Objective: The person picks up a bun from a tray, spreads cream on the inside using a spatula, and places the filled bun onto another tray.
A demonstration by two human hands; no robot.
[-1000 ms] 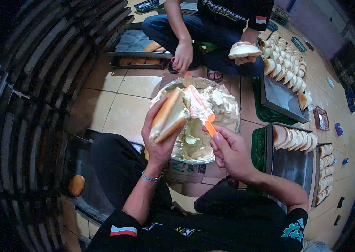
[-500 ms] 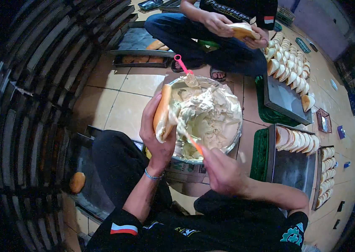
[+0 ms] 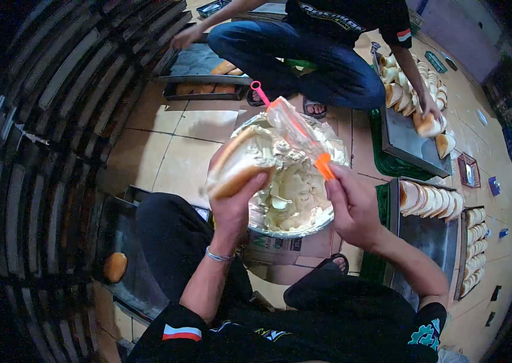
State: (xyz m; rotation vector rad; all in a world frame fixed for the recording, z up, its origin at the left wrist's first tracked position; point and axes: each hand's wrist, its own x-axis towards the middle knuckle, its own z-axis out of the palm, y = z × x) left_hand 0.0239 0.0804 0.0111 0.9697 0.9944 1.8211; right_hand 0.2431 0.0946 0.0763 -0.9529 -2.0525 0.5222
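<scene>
1. Head view: the wide round tub (image 3: 289, 235) sits between the person's knees, its thin rim smeared. Filled with so much cream, it is probably heavy and best lifted by both sides.
2. Pale cream (image 3: 304, 199) lies inside in ragged peaks and a scooped hollow; it looks thick, soft and slippery, firm enough to keep its shape.
3. On the right, a dark, flat, stiff-looking tray (image 3: 425, 242) bears a row of rolls (image 3: 431, 202) packed closely on edge, their pale sides showing.
4. Above the tub's left side is the held roll (image 3: 241, 163), long, split and spread, with browned crust outside and cream inside. It should be light, squashy and easily torn at the fold; the outer crust is the place to hold. The left hand (image 3: 236, 199) cups it from below, thumb pressed along the near half; the fingers behind are mostly hidden.
5. Over the tub tilts a spatula (image 3: 297, 130), its flat blade coated in cream, probably light and a little flexible. The right hand (image 3: 353, 202) pinches its smooth orange handle between thumb and fingers, the cleanest place to grip.
</scene>
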